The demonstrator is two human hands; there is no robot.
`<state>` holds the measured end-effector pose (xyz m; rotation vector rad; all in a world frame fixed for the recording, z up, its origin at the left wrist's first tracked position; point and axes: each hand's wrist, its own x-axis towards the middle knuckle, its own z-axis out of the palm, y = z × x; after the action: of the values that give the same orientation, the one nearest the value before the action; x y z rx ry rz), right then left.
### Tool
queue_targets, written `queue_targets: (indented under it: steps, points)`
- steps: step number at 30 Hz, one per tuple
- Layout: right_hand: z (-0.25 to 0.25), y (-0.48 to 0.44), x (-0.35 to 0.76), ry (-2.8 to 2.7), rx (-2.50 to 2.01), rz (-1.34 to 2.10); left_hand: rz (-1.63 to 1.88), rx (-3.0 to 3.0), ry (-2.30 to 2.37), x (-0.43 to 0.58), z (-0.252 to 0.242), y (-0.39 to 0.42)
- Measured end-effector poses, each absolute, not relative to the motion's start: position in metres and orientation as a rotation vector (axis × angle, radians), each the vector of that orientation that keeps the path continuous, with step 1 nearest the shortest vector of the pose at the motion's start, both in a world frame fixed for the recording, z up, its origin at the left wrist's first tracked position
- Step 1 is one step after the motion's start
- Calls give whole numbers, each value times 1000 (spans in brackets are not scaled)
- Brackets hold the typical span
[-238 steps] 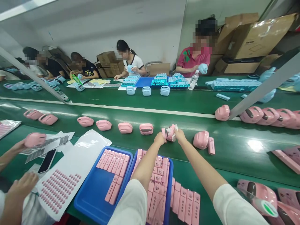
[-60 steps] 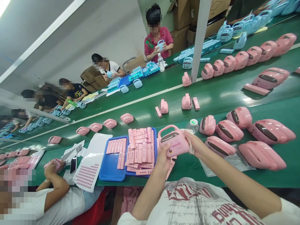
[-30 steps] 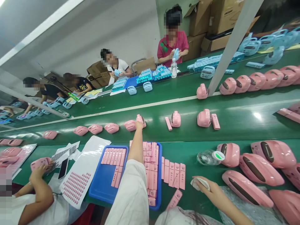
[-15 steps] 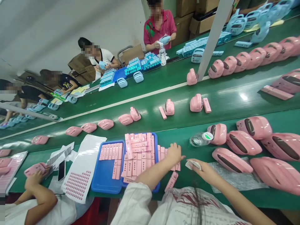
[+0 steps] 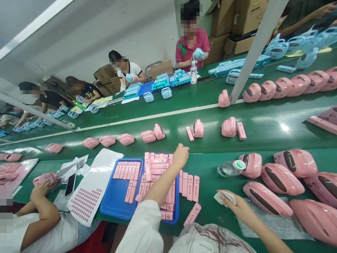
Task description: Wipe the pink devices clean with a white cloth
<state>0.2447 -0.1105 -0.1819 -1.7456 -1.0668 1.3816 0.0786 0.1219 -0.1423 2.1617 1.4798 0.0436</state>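
Note:
My left hand [image 5: 181, 155] reaches over the far right corner of a blue tray [image 5: 110, 207] filled with pink boxes [image 5: 151, 182]. Its fingers are loosely bent and slightly apart, with nothing visible in them. On the belt just beyond it stand a small pink box [image 5: 190, 134] and a rounded pink plastic case [image 5: 198, 128]. My right hand [image 5: 240, 207] grips a folded white cloth [image 5: 223, 198] above the green table. Between my hands, a short row of pink boxes [image 5: 190, 186] lies beside the tray, and a single pink box [image 5: 192, 214] lies askew nearer me.
A clear bottle [image 5: 229, 168] lies by several large pink cases [image 5: 281, 177] on the right, some on bubble wrap [image 5: 252, 225]. Left are a sticker sheet [image 5: 86, 203], a phone [image 5: 70, 185] and a co-worker's hands [image 5: 43, 188]. Co-workers sit across the belt; a post [image 5: 250, 66] rises there.
My left hand has moved from the row of boxes beside the tray up and left towards the belt. My right hand has shifted slightly lower, still with the cloth. The view has tilted a little.

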Motion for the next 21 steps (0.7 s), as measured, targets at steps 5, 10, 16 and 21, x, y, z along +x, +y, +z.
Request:
queue_targets:
  steps: [5,10,16,21]
  points:
    - [-182,-98,237,-1083,-1745,1393,-21,2153,1793,60,-150,201]
    - [-190,-97,234,-1110,-1714,1419,-62,2176,1906,53,-157,230]
    - [-199,-111,236,-966,-1773,1403,87,2216,2070,18,-127,267]
    - [-190,-106,238,-855,-1753,1434,93,2027,2244,-34,-111,280]
